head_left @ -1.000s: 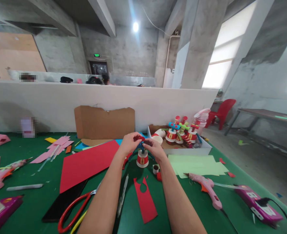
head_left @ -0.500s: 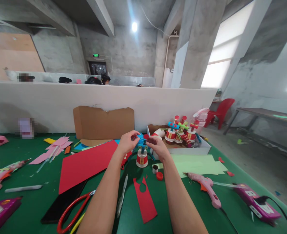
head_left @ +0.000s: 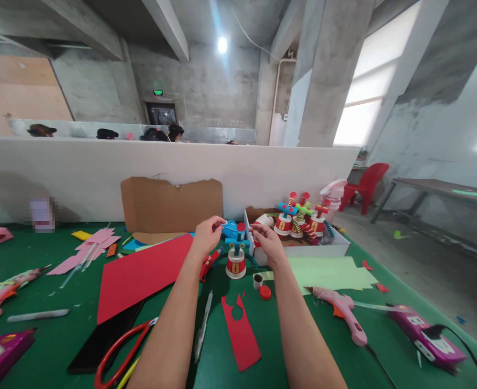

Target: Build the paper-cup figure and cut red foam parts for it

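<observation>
A paper-cup figure (head_left: 236,266) with a red band stands upright on the green table between my arms. It has a blue crosspiece, a red disc on top and dark coiled arms. My left hand (head_left: 208,235) hovers up and left of it, thumb and fingertips pinched beside a blue object (head_left: 231,229) behind the figure. Up and right is my right hand (head_left: 268,243), its fingertips also drawn together. Both hands look apart from the figure. Whatever the fingers hold, if anything, is too small to make out. A cut red paper strip (head_left: 242,340) lies in front.
A white box (head_left: 315,250) with similar figures stands at the back right. Pink glue guns (head_left: 346,310) lie at both sides, this one wired to a purple power strip (head_left: 427,335). Red-handled scissors (head_left: 120,351), a pen (head_left: 203,327) and red card (head_left: 145,275) are at left.
Both hands have drawn away from the top of the figure, left hand leftward and right hand slightly rightward, uncovering the crosspiece and the red disc. The figure has stayed in place.
</observation>
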A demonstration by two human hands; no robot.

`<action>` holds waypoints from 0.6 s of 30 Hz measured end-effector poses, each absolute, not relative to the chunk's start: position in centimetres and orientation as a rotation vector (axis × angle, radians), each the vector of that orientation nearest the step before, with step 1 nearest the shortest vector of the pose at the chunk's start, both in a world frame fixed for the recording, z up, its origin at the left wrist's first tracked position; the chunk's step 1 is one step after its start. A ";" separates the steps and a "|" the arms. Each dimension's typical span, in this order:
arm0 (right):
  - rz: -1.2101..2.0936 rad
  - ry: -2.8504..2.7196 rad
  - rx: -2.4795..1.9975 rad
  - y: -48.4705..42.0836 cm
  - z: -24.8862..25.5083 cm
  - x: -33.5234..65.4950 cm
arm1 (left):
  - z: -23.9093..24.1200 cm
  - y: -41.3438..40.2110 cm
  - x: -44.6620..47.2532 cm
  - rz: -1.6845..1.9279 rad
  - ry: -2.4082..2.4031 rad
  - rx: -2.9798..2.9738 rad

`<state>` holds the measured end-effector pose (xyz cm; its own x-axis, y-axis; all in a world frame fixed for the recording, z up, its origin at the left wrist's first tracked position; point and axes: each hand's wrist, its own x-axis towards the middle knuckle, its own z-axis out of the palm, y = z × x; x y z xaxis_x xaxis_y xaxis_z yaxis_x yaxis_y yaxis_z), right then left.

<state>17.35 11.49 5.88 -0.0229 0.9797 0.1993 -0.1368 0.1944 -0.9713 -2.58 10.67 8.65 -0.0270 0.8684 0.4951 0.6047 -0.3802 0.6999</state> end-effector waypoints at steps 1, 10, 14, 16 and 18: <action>1.140 -1.229 -0.946 11.5 5.9 17.3 | 8.7 10.7 -2.6 1.363 1.562 1.961; 0.869 -1.309 -1.032 11.3 6.3 15.8 | 8.7 10.6 -1.4 1.360 1.561 1.987; 0.948 -1.394 -1.037 10.9 6.5 15.2 | 8.5 10.8 -1.1 1.369 1.554 2.026; 0.973 -1.445 -1.027 10.6 6.6 15.0 | 8.3 11.0 -1.0 1.372 1.523 2.041; 0.962 -1.482 -1.013 10.5 6.5 14.8 | 8.1 11.1 -1.0 1.367 1.484 2.058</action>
